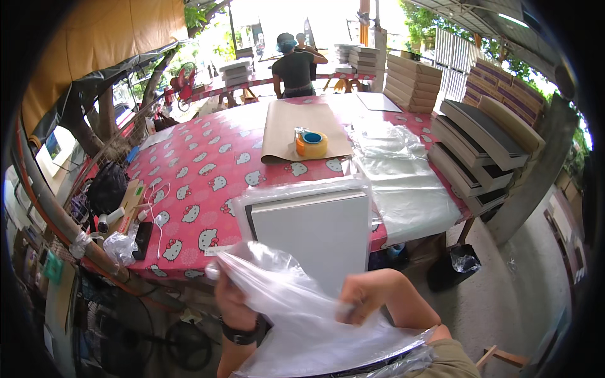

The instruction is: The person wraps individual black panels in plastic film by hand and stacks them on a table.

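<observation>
Beside the pink table (pixel 217 135), left-hand grip (pixel 232 297) and right-hand grip (pixel 368 293) pinch thin, wrinkled, translucent plastic (pixel 309 327).

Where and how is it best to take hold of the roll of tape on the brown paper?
I would grip the roll of tape by its round outer wall, coming from above on the near right. It lies flat on the brown paper, blue core facing up, so this wall seems free; the shiny piece at its far left could be a cutting edge.

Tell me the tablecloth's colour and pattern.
The tablecloth is pink with white cat faces; see head view.
</observation>
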The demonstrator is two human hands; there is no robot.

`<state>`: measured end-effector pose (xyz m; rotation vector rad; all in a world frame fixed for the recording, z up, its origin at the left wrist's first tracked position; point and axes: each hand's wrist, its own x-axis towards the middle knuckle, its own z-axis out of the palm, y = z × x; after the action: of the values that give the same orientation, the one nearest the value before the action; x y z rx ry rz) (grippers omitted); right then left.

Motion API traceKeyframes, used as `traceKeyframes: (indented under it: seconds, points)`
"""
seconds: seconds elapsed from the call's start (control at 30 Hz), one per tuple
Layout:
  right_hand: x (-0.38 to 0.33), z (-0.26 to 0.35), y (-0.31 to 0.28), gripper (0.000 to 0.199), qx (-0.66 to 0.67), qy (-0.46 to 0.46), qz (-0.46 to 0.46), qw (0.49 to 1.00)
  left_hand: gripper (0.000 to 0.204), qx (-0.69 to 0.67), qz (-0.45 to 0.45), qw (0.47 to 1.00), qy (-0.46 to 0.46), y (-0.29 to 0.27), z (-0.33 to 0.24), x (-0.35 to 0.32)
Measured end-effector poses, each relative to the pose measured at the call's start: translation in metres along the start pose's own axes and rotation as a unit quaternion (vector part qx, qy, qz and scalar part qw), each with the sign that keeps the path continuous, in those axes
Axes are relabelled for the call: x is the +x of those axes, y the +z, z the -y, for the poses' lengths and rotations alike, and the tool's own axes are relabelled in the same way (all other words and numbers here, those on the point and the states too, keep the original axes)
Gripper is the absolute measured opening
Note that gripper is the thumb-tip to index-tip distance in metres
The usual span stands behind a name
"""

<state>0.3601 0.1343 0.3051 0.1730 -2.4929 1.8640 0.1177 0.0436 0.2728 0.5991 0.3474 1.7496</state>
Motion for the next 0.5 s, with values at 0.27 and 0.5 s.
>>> traceKeyframes:
  seconds: [0.27, 0.5]
  points:
    - [-0.024, -0.02, 0.005, 0.021, 0.238, -0.162, -0.029, 0.957, 0.041, -0.022, 0.591, 0.804, -0.06, -0.101, 0.042, 0.036]
    - [-0.027, -0.058, 0.011, 0.019, 0.267, -0.274, -0.044, 0.923, 0.052, -0.234, 0.247, 0.932, -0.122, -0.115, -0.022, 0.038]
